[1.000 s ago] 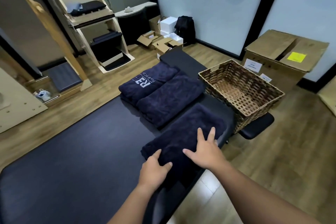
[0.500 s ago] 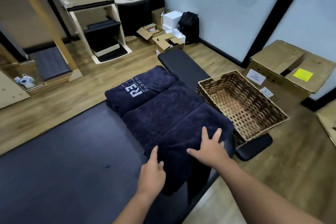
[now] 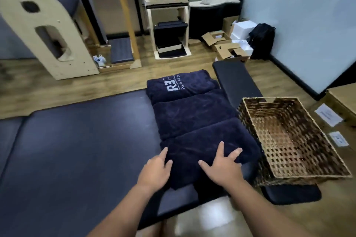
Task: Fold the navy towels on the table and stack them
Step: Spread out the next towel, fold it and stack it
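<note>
Since the earlier frames the nearest navy towel [image 3: 208, 140] has slid up against the middle folded towel [image 3: 192, 113], closing the gap of bare padding between them, and both hands have travelled with it. Three folded navy towels now lie in a touching row on the dark padded table [image 3: 77, 150], just left of the wicker basket [image 3: 289, 140]. The farthest towel [image 3: 179, 86], farthest from the person in that row, shows white lettering on top.

The left hand [image 3: 156, 171] rests flat on the nearest towel's left edge, on the side away from the basket, fingers straight, its grip released. The right hand [image 3: 221, 167] lies spread on the same towel's near edge, on the basket side, fingers splayed and pressing down, nothing pinched.

The basket sits at the table's right edge with its near corner overhanging a small black pad [image 3: 292, 194]. Beyond the basket, cardboard boxes [image 3: 225, 44] and a black backpack [image 3: 262, 38] stand on the wooden floor [image 3: 67, 86].
</note>
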Action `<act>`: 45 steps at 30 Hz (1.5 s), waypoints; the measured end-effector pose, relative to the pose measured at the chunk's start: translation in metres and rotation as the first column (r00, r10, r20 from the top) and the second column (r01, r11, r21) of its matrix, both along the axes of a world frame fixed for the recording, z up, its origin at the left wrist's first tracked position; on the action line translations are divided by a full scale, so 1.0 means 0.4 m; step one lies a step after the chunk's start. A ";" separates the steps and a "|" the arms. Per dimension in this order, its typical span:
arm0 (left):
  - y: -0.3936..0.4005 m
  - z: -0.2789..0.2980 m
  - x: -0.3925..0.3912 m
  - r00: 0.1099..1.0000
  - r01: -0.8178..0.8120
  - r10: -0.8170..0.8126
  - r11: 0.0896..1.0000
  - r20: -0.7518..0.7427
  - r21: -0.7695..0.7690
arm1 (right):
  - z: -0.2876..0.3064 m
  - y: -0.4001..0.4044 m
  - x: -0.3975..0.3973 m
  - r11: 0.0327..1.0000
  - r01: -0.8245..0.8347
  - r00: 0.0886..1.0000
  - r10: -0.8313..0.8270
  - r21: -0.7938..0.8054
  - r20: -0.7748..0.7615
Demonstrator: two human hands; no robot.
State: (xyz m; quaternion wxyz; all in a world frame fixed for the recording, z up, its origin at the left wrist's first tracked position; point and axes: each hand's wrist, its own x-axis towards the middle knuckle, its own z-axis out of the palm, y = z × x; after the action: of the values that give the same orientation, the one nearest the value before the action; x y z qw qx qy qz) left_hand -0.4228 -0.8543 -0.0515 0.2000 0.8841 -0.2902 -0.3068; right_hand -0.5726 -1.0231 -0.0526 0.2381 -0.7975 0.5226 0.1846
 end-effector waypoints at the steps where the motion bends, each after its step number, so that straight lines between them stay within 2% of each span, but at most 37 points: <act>1: 0.015 0.005 -0.018 0.999 -0.018 0.017 1.000 -0.030 -0.011 | -0.002 0.002 -0.018 0.999 -0.035 0.999 0.035 0.005 0.021; 5: 0.088 0.024 -0.096 0.988 -0.131 0.127 0.991 -0.087 -0.036 | 0.004 0.031 -0.071 0.980 -0.199 0.978 0.197 0.016 0.069; 7: 0.148 0.029 -0.134 0.978 -0.189 0.188 0.982 -0.086 -0.004 | 0.027 0.069 -0.085 0.946 -0.324 0.942 0.325 -0.030 0.079; 9: 0.228 0.029 -0.163 0.958 -0.268 0.269 0.963 -0.102 0.020 | 0.052 0.119 -0.085 0.860 -0.491 0.856 0.506 -0.142 0.102; 11: 0.317 0.027 -0.186 0.926 -0.360 0.362 0.932 -0.107 0.036 | 0.065 0.175 -0.069 0.756 -0.629 0.740 0.653 -0.181 0.162; 13: 0.413 0.033 -0.215 0.883 -0.454 0.454 0.891 -0.118 0.024 | 0.070 0.248 -0.039 0.674 -0.734 0.640 0.728 -0.084 0.246; 15: 0.502 0.039 -0.245 0.845 -0.522 0.518 0.853 -0.136 0.006 | 0.069 0.325 -0.013 0.615 -0.785 0.605 0.732 0.079 0.313; 18: 0.664 0.028 -0.304 0.757 -0.638 0.633 0.770 -0.161 0.024 | 0.058 0.478 0.023 0.444 -0.871 0.489 0.818 0.209 0.302; 23: 0.936 -0.036 -0.443 0.656 -0.724 0.710 0.688 -0.255 0.052 | -0.002 0.743 0.044 0.194 -0.926 0.270 0.940 0.323 0.210; 26: 1.077 -0.062 -0.526 0.579 -0.785 0.747 0.619 -0.327 0.022 | -0.032 0.887 0.043 0.083 -0.911 0.149 0.980 0.404 0.135; 28: 1.131 -0.061 -0.553 0.553 -0.810 0.769 0.587 -0.319 0.010 | -0.038 0.947 0.053 0.032 -0.912 0.089 0.989 0.409 0.120; 29: 1.200 -0.081 -0.581 0.511 -0.838 0.788 0.546 -0.342 0.007 | -0.052 1.026 0.055 -0.009 -0.908 0.045 0.992 0.419 0.118; 32: 1.271 -0.086 -0.613 0.493 -0.856 0.799 0.517 -0.345 -0.025 | -0.049 1.128 0.072 -0.043 -0.912 0.011 0.992 0.407 0.129; 34: 1.367 -0.110 -0.642 0.450 -0.882 0.808 0.469 -0.379 -0.046 | -0.055 1.244 0.079 -0.083 -0.907 -0.031 0.991 0.413 0.132; 39: 1.514 -0.140 -0.660 0.311 -0.947 0.846 0.313 -0.432 -0.067 | -0.058 1.424 0.113 -0.124 -0.885 -0.059 0.986 0.449 0.156; 42: 1.573 -0.150 -0.638 0.285 -0.956 0.839 0.285 -0.463 -0.071 | -0.062 1.511 0.155 -0.148 -0.870 -0.086 0.985 0.471 0.150; 45: 1.643 -0.165 -0.587 0.253 -0.967 0.847 0.241 -0.468 -0.087 | -0.073 1.599 0.221 -0.219 -0.858 -0.161 0.974 0.466 0.160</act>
State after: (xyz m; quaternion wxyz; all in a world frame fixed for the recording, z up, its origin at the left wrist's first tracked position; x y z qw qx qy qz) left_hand -0.6577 -0.1971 -0.1175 0.5434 0.7650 0.2737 -0.2112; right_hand -0.4843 -0.3836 -0.0818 0.1091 -0.8025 -0.2872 0.5115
